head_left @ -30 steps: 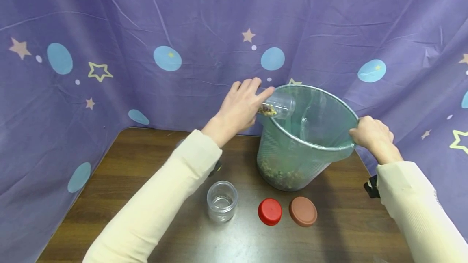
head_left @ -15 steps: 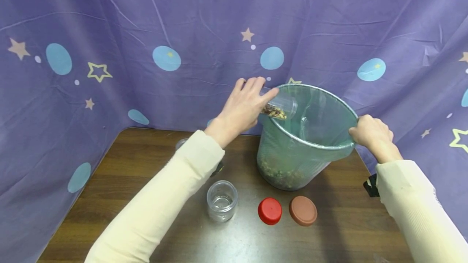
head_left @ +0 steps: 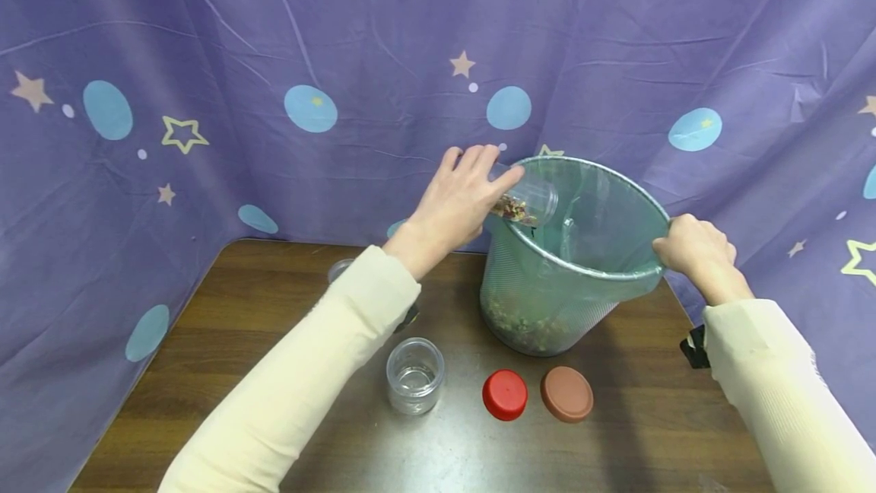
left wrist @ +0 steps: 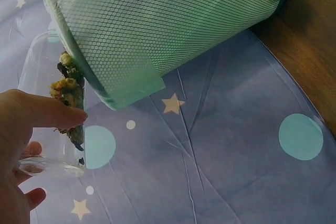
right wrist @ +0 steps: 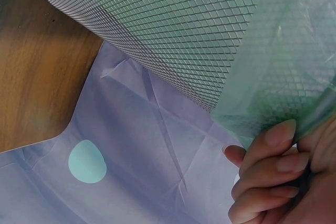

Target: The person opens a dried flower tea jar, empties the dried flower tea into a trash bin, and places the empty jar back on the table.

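Note:
My left hand holds a clear jar on its side, its mouth over the left rim of a mesh wastebasket. Fingers and thumb wrap the jar near its base. Dried yellow and dark flower buds lie along the jar's lower side, and a dark bit shows just below its mouth. A green plastic bag lines the basket and folds over its rim. My right hand grips the right rim through the bag, its fingers curled there. More dried bits show through the basket's lower wall.
On the wooden table stands an uncovered clear jar. Right of it lie a red lid and a brown lid. Another clear container is mostly hidden behind my left sleeve. A purple patterned curtain hangs behind.
My left hand has moved the jar slightly right, further over the rim. The buds inside have shifted toward its mouth. My right hand has stayed on the rim.

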`<state>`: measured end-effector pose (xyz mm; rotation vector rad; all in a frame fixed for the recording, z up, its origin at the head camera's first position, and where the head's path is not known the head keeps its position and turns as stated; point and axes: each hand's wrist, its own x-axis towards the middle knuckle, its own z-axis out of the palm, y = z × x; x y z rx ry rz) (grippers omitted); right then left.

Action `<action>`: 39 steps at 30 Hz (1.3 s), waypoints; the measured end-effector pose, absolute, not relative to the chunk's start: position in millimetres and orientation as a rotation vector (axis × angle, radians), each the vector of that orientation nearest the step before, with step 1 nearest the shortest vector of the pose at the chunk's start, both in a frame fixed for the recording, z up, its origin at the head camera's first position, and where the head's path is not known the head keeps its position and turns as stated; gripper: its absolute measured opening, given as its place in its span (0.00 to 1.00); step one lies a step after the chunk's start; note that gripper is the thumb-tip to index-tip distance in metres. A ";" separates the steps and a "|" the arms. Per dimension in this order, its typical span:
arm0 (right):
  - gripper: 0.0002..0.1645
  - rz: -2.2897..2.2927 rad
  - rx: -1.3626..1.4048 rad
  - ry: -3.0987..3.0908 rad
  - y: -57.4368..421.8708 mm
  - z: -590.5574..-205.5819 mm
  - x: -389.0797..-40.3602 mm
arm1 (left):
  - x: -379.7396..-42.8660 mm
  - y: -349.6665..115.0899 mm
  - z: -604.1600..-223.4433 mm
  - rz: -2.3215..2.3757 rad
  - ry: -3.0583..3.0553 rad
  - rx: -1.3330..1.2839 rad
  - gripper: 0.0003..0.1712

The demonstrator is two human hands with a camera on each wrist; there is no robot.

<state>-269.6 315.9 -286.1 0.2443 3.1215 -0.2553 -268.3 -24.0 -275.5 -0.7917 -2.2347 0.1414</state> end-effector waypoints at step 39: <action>0.13 -0.247 0.237 3.135 315.3 -286.8 -269.9 | -270.6 -32.0 -275.9 -0.529 -2.600 -0.695 0.39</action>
